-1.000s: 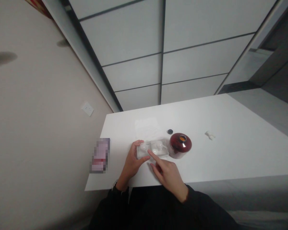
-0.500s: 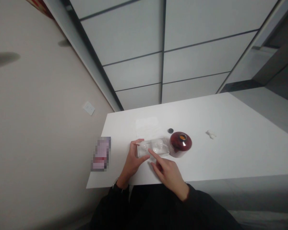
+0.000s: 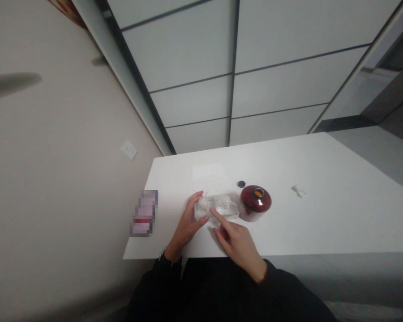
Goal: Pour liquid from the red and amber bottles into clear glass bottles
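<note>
Currently, left hand (image 3: 185, 227) clamped on one clear tray (image 3: 229, 213), right hand (image 3: 239, 241), thumb and forefinger apart, one red jar (image 3: 254, 205)

A room seemingly at home, judging by panelled doors (image 3: 191, 71), wall socket (image 3: 129, 150) and white table (image 3: 342, 210).

The room is dimly, softly lit; the white bench (image 3: 339, 214) is rendered brightest. A small highlight is reflected by the glossy red jar (image 3: 251, 206). Details of the clear plastic tray (image 3: 218, 215) are washed out. Outer areas are stretched and blurred; a pinkish object (image 3: 144, 212) is obscured by coarse pixelation.
</note>
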Tool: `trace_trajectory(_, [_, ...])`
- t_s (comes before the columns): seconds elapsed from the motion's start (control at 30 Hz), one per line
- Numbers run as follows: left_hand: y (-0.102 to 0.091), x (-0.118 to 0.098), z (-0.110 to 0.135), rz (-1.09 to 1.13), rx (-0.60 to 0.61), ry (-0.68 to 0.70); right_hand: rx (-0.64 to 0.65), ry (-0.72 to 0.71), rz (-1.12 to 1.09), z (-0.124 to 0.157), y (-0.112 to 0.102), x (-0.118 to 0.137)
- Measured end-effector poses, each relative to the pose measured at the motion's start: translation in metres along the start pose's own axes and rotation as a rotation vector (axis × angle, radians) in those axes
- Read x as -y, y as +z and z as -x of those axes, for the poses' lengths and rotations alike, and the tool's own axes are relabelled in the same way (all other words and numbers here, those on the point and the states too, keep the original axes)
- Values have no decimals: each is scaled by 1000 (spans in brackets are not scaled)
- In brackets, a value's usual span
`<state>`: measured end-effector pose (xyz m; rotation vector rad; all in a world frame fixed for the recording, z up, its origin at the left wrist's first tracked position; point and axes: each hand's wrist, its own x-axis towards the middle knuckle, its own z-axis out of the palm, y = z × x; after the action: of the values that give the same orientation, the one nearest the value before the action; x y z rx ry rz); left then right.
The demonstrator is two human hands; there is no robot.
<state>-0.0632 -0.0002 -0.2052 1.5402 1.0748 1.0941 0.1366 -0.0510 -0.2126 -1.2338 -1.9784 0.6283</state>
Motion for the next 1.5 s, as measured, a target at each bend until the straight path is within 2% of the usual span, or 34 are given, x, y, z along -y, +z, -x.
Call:
trace_trajectory(0.13, [-1,1,0,57,-21,-9,10,4,-5,1,1,-1])
trace_trajectory(0.27, [-2,-2,1,-11,50,3,8,2,-12,1,0,-1])
trace_trajectory(0.43, [-1,1,1,57,-22,10,8,4,-11,0,-2,0])
trace_trajectory(0.6, [-4,-6,1,-64,54,49,7,3,-9,0,-2,0])
trace_trajectory(0.8, [-1,-23,0,-174,-44,70,-3,5,-14,0,0,0])
trace_trajectory(0.9, [0,-32,-3,-237,-164,87,5,9,-8,0,0,0])
trace_trajectory(1.0, [-2,-43,-7,-198,-249,101,7,16,-8,0,0,-1])
trace_trajectory(1.23, [-3,-58,-8,7,-230,14,5,13,-27,1,0,-1])
trace_trajectory(1.5, [-1,-62,-7,28,-262,37,7,15,-27,2,-1,-1])
